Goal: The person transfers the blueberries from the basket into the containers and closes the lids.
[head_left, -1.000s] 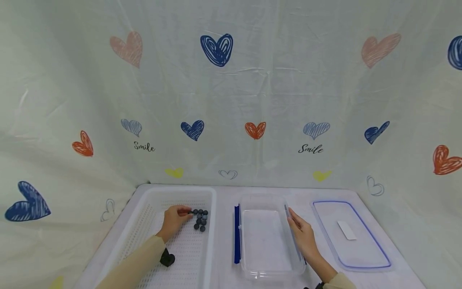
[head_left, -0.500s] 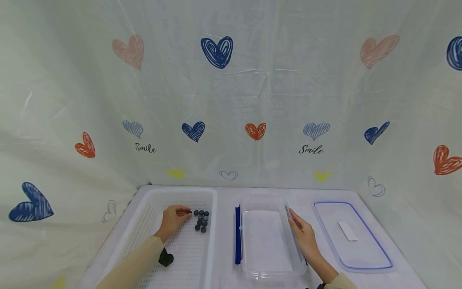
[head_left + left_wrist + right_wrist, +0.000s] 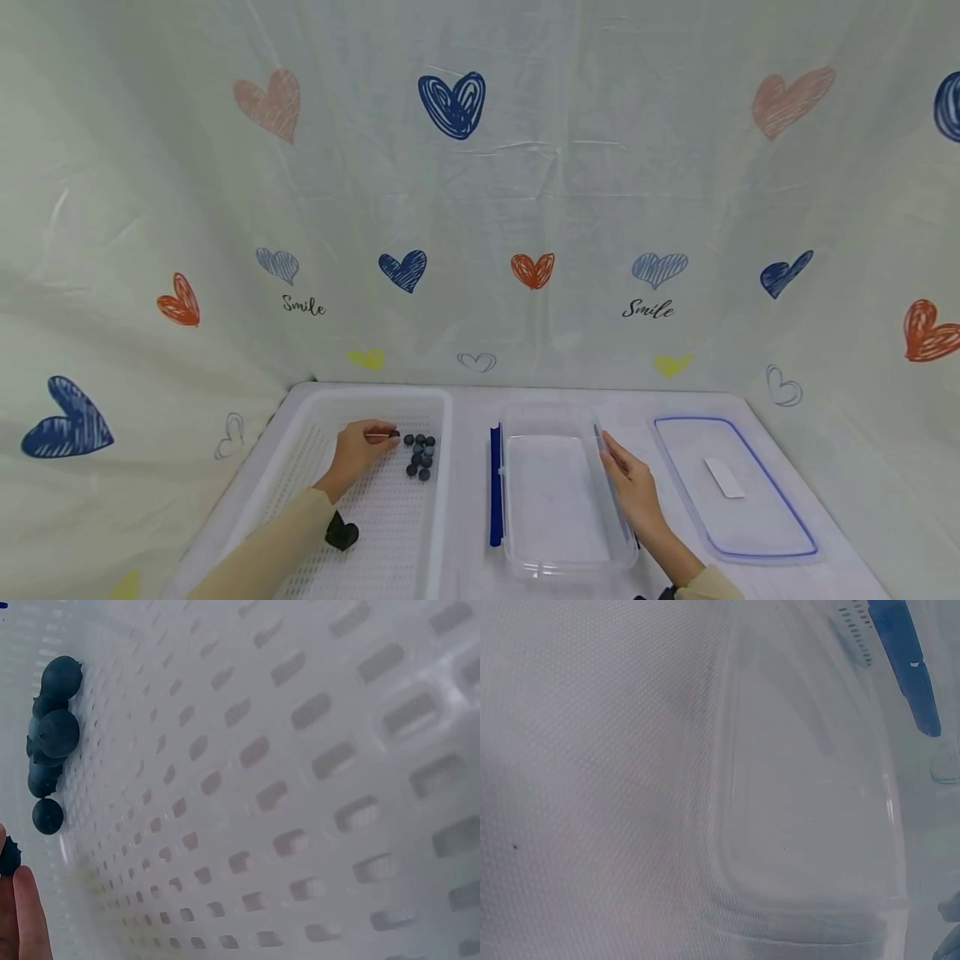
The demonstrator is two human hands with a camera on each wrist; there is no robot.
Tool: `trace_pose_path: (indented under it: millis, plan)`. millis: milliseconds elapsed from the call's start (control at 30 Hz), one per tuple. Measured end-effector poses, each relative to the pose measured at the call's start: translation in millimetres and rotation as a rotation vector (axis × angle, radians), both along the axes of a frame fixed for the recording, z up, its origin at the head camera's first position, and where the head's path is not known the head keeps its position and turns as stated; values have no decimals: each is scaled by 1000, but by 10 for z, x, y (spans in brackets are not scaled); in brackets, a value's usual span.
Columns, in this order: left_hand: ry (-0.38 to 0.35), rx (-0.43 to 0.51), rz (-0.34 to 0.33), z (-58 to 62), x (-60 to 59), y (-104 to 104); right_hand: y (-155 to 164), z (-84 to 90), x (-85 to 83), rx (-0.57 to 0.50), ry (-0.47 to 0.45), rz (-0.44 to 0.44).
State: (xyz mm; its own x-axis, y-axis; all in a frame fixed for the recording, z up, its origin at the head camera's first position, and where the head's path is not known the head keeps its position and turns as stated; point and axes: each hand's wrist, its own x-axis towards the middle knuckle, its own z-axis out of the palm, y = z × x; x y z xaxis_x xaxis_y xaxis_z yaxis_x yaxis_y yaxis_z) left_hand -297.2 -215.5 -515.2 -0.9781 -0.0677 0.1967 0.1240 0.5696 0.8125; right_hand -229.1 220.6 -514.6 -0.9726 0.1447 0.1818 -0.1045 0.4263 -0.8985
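In the white perforated basket (image 3: 446, 508), my left hand (image 3: 358, 452) pinches one blueberry (image 3: 10, 856) between thumb and fingertips. Just to the right of those fingertips lie several other blueberries (image 3: 417, 461), grouped near the basket's right wall. The left wrist view shows this group (image 3: 56, 735) resting on the slotted surface, apart from the held berry. My right hand (image 3: 632, 487) holds the right side of a clear plastic container (image 3: 555, 565), which stands without its lid. A blue latch flap (image 3: 496, 487) hangs along the container's left side. The right hand's fingers are mostly out of the right wrist view.
A clear lid with a blue sealing rim (image 3: 750, 556) lies flat on the right of the table, with a white label (image 3: 723, 477) on it. The white-clothed table (image 3: 468, 517) ends at a heart-printed curtain (image 3: 577, 200) behind.
My left hand has shifted very slightly, and the pinched blueberry shows more plainly at its fingertips. My right hand and the container stay in place.
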Motion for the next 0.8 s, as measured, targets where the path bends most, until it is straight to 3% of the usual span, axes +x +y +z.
trace_pose_path:
  millis: [267,467,800]
  plan:
    - [3,16,-17,110,51,-4,-2,10,12,-9,-10,18]
    - [-1,40,-24,275,120,33,21,2,4,-3,0,35]
    - [12,93,-81,486,137,96,19,0,7,-10,10,29]
